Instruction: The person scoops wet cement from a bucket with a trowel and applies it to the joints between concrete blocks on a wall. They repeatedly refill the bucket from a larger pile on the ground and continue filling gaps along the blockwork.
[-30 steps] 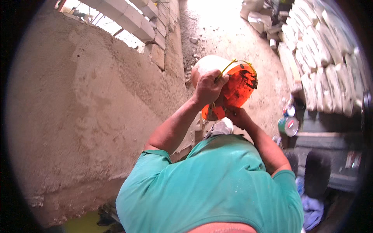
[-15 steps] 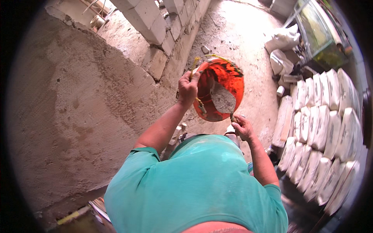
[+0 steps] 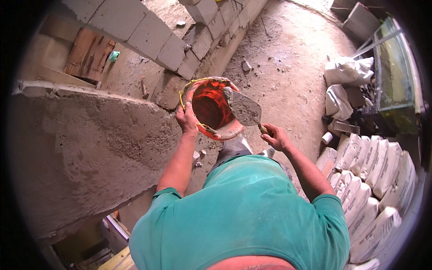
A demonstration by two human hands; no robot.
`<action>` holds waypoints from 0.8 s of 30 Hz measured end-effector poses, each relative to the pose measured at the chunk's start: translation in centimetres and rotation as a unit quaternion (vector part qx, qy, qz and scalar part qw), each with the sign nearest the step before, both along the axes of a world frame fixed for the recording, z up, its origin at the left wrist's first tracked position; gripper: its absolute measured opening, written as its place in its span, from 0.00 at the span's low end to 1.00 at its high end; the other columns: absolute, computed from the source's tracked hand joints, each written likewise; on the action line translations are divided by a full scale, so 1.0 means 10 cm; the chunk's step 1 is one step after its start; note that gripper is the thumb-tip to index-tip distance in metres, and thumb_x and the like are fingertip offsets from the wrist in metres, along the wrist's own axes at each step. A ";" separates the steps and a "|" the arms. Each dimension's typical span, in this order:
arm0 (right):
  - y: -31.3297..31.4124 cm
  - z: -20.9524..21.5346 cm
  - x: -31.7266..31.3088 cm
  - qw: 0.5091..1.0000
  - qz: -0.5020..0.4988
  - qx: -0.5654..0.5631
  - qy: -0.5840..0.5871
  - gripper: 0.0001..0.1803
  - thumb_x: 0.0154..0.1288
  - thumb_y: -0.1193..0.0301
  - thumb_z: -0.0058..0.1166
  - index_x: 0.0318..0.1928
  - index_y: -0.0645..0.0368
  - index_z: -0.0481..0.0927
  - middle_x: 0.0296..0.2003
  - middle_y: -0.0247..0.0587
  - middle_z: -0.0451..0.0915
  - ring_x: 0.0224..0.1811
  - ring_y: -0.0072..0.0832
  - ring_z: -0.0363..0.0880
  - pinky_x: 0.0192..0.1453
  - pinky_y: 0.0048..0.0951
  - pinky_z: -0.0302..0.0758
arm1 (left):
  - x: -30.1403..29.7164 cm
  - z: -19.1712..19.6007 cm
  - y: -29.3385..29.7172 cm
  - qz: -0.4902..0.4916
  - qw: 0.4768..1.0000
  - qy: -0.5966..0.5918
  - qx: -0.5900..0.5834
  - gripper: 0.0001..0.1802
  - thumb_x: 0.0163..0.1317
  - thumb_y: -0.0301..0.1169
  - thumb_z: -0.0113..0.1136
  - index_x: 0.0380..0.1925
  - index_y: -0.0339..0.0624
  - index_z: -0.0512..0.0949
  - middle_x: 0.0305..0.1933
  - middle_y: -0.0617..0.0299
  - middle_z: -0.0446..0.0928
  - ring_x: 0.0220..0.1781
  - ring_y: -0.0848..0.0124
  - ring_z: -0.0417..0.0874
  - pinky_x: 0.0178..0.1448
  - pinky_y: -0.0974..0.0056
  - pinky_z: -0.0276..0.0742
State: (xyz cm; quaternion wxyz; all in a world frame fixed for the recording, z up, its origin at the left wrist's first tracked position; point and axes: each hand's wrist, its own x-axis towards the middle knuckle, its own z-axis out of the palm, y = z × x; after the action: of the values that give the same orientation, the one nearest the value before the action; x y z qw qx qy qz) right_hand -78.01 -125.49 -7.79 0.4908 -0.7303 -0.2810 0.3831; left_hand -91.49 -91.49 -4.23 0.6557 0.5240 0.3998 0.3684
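Observation:
An orange-red bucket (image 3: 198,96) with a yellow cord at its rim is tilted so that its mouth faces me. Gripping its left rim is my left hand (image 3: 187,119), closed with the fingers around the edge. My right hand (image 3: 277,137) is wrapped round the handle of a trowel (image 3: 245,108). The grey, mortar-smeared blade lies across the bucket's right rim, with a lump of grey mortar (image 3: 228,96) at its far left corner, over the opening. Dark residue coats the inside of the bucket; its bottom is in shadow.
A rough plastered wall (image 3: 103,153) rises at my left, and a grey block wall (image 3: 139,31) stands beyond it. Stacked white bags (image 3: 378,166) and a glass tank (image 3: 398,67) line the right side. Rubble (image 3: 246,66) lies on the dusty floor (image 3: 292,49).
The bucket has moved left and tilted, held by my left hand. The trowel has come out of the bucket's inside to its right rim. My view has shifted, showing more beyond the wall.

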 end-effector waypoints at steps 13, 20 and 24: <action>1.26 -0.05 1.65 0.986 0.150 -0.024 -0.063 0.25 0.55 0.70 0.62 0.55 0.59 0.76 0.38 0.52 0.82 0.40 0.41 0.83 0.45 0.38 0.78 | 1.01 -0.39 0.64 0.122 0.986 0.112 -0.014 0.16 0.67 0.40 0.56 0.25 0.42 0.71 0.19 0.70 0.67 0.17 0.79 0.67 0.20 0.69 0.64; 2.01 0.03 2.68 0.918 0.366 -0.037 -0.145 0.24 0.54 0.71 0.58 0.53 0.58 0.73 0.40 0.53 0.80 0.40 0.51 0.81 0.43 0.42 0.78 | 1.25 -0.51 0.79 0.190 0.974 0.110 -0.063 0.13 0.68 0.38 0.57 0.27 0.44 0.73 0.24 0.73 0.66 0.24 0.81 0.64 0.27 0.73 0.58; 2.39 -0.21 3.34 0.871 0.462 -0.017 -0.170 0.28 0.51 0.72 0.59 0.55 0.57 0.70 0.39 0.51 0.80 0.40 0.51 0.82 0.42 0.43 0.78 | 1.47 -0.63 0.64 0.273 0.954 0.106 -0.070 0.13 0.67 0.39 0.58 0.27 0.43 0.73 0.24 0.72 0.67 0.26 0.81 0.66 0.33 0.72 0.64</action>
State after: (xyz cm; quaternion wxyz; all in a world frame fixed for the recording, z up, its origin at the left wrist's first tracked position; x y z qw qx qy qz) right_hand -44.64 -101.62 -9.93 0.1903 -0.5795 -0.6585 0.4409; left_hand -76.78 -85.10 -10.50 0.5189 0.3837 0.6199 0.4463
